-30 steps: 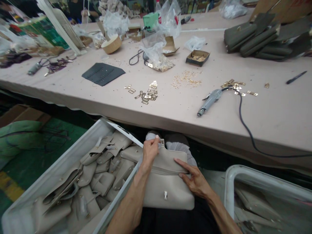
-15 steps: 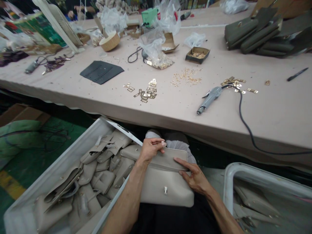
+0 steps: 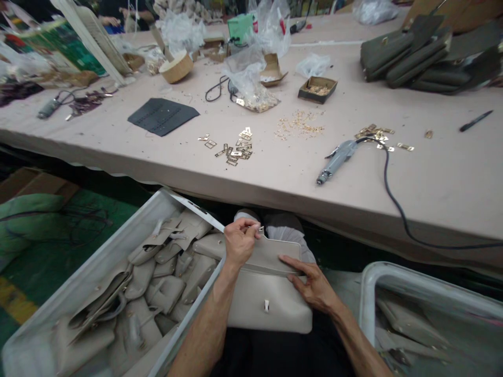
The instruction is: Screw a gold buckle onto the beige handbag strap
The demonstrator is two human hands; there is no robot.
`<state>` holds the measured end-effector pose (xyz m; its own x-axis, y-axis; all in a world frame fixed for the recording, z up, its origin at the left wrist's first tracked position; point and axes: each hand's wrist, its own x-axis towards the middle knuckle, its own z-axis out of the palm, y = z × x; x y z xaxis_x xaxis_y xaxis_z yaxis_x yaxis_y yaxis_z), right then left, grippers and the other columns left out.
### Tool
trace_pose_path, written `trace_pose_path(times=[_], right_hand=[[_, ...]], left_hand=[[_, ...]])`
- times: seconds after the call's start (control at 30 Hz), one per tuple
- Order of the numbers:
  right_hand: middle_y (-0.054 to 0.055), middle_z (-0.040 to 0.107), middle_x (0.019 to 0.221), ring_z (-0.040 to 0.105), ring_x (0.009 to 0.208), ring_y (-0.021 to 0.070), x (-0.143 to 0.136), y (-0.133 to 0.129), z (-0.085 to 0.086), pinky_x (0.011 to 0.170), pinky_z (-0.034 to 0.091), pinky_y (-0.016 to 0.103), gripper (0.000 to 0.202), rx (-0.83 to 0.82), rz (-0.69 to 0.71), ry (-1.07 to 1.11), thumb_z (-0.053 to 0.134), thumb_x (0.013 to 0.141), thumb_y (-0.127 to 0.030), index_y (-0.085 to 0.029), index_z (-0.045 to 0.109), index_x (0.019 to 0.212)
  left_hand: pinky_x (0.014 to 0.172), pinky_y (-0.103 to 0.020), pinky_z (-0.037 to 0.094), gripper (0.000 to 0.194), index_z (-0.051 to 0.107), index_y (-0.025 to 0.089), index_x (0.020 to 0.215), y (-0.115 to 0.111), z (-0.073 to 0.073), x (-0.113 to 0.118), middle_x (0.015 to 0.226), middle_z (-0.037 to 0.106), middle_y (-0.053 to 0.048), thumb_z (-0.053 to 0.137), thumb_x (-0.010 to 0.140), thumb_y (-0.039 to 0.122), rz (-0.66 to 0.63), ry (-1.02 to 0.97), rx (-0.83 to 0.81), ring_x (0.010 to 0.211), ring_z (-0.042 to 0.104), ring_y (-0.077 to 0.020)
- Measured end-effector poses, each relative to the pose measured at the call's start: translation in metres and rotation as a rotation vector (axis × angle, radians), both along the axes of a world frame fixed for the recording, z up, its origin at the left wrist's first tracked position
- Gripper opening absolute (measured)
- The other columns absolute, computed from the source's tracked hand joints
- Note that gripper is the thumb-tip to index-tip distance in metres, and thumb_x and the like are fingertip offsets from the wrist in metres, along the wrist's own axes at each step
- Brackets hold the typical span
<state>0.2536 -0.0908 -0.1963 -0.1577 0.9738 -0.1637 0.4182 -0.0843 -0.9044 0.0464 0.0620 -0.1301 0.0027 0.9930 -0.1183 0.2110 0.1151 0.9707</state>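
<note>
A beige handbag (image 3: 275,301) lies across my lap with its flap (image 3: 275,254) folded back. A small pale metal clasp piece sits on the front of its body. My left hand (image 3: 241,242) is closed in a pinch at the narrow tab on the flap's far edge. A small light piece shows at that tab, too small to make out. My right hand (image 3: 312,283) rests on the right side of the flap, fingers stretched out and apart. Ahead on the table lies a grey electric screwdriver (image 3: 336,162) with a dark cord.
To my left a white bin (image 3: 84,267) holds several beige bags; another white bin (image 3: 367,298) with bags stands at right. On the table are gold metal plates (image 3: 239,149), tiny gold parts (image 3: 301,125), a black sheet (image 3: 163,116), a small box (image 3: 317,90) and dark bags (image 3: 408,55).
My left hand has shifted slightly left along the flap's edge, and more of the tab shows beside its fingertips. My right hand stays in place on the flap.
</note>
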Motion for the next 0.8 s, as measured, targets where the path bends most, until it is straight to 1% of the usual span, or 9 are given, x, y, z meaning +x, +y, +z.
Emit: trace_pose_path(times=[0.1, 0.2, 0.3, 0.4, 0.5, 0.57, 0.67, 0.73, 0.8], right_hand=[[0.005, 0.061, 0.146, 0.07, 0.081, 0.0183, 0.001, -0.001, -0.001, 0.066, 0.058, 0.031, 0.051, -0.007, -0.004, -0.008, 0.057, 0.099, -0.029, -0.034, 0.056, 0.149], [0.007, 0.062, 0.146, 0.071, 0.084, 0.02, 0.001, 0.0, -0.002, 0.065, 0.058, 0.032, 0.051, 0.0, -0.006, 0.006, 0.057, 0.098, -0.029, -0.033, 0.057, 0.149], [0.006, 0.062, 0.146, 0.072, 0.094, 0.0229, 0.0, 0.001, 0.0, 0.063, 0.057, 0.031, 0.052, 0.0, -0.001, 0.024, 0.056, 0.098, -0.027, -0.033, 0.057, 0.149], [0.006, 0.062, 0.146, 0.072, 0.1, 0.0243, 0.0, 0.002, 0.001, 0.068, 0.059, 0.032, 0.052, -0.007, -0.002, 0.013, 0.056, 0.097, -0.026, -0.034, 0.057, 0.149], [0.008, 0.062, 0.146, 0.072, 0.1, 0.025, 0.0, 0.002, 0.0, 0.078, 0.062, 0.037, 0.051, -0.036, -0.014, 0.009, 0.057, 0.097, -0.027, -0.032, 0.058, 0.149], [0.009, 0.063, 0.144, 0.072, 0.104, 0.0268, 0.001, 0.001, -0.003, 0.09, 0.062, 0.044, 0.049, -0.052, -0.029, 0.024, 0.058, 0.098, -0.032, -0.031, 0.059, 0.147], [0.008, 0.065, 0.141, 0.063, 0.126, 0.034, 0.005, -0.003, -0.007, 0.112, 0.049, 0.059, 0.047, -0.041, -0.063, 0.047, 0.061, 0.097, -0.046, -0.03, 0.066, 0.141], [0.008, 0.069, 0.135, 0.063, 0.127, 0.0384, 0.007, -0.002, -0.01, 0.112, 0.048, 0.065, 0.048, -0.048, -0.09, 0.049, 0.065, 0.091, -0.057, -0.035, 0.072, 0.132], [0.005, 0.075, 0.12, 0.068, 0.117, 0.0414, 0.008, 0.004, -0.014, 0.098, 0.059, 0.06, 0.042, -0.057, -0.127, 0.075, 0.073, 0.075, -0.065, -0.051, 0.077, 0.115]], left_hand=[[0.06, -0.025, 0.053, 0.012, 0.076, 0.017, 0.086, 0.01, 0.01, -0.008, 0.075, 0.078, -0.005, 0.074, 0.085, 0.028, 0.106, -0.033, 0.12, 0.06, 0.071, -0.0159], [0.052, -0.025, 0.049, 0.027, 0.078, 0.019, 0.11, 0.02, 0.011, -0.016, 0.094, 0.081, -0.009, 0.069, 0.09, 0.036, 0.012, -0.027, 0.116, 0.066, 0.072, -0.0177], [0.056, -0.025, 0.049, 0.037, 0.073, 0.024, 0.124, 0.024, 0.002, -0.019, 0.11, 0.08, -0.01, 0.069, 0.09, 0.038, -0.008, 0.041, 0.08, 0.083, 0.074, -0.022], [0.067, -0.027, 0.05, 0.026, 0.077, 0.022, 0.105, 0.02, -0.014, -0.017, 0.101, 0.08, -0.011, 0.069, 0.09, 0.041, -0.031, 0.146, 0.03, 0.087, 0.072, -0.0238], [0.065, -0.027, 0.043, 0.037, 0.072, 0.021, 0.075, 0.011, -0.025, -0.013, 0.071, 0.071, -0.006, 0.057, 0.095, 0.049, -0.218, 0.223, -0.026, 0.073, 0.065, -0.0217], [0.061, -0.028, 0.034, 0.047, 0.062, 0.022, 0.064, 0.006, -0.027, -0.01, 0.061, 0.06, -0.002, 0.049, 0.099, 0.051, -0.319, 0.275, -0.033, 0.064, 0.056, -0.019], [0.06, -0.031, 0.024, 0.047, 0.05, 0.023, 0.06, -0.003, -0.021, -0.009, 0.057, 0.047, 0.002, 0.046, 0.099, 0.048, -0.339, 0.375, -0.026, 0.059, 0.045, -0.0165], [0.06, -0.033, 0.024, 0.046, 0.046, 0.023, 0.058, -0.011, -0.021, -0.011, 0.057, 0.047, 0.001, 0.047, 0.098, 0.046, -0.338, 0.412, -0.033, 0.059, 0.044, -0.0167], [0.06, -0.035, 0.027, 0.047, 0.047, 0.023, 0.057, -0.019, -0.036, -0.014, 0.058, 0.052, -0.001, 0.048, 0.097, 0.047, -0.331, 0.446, -0.06, 0.061, 0.05, -0.0185]])
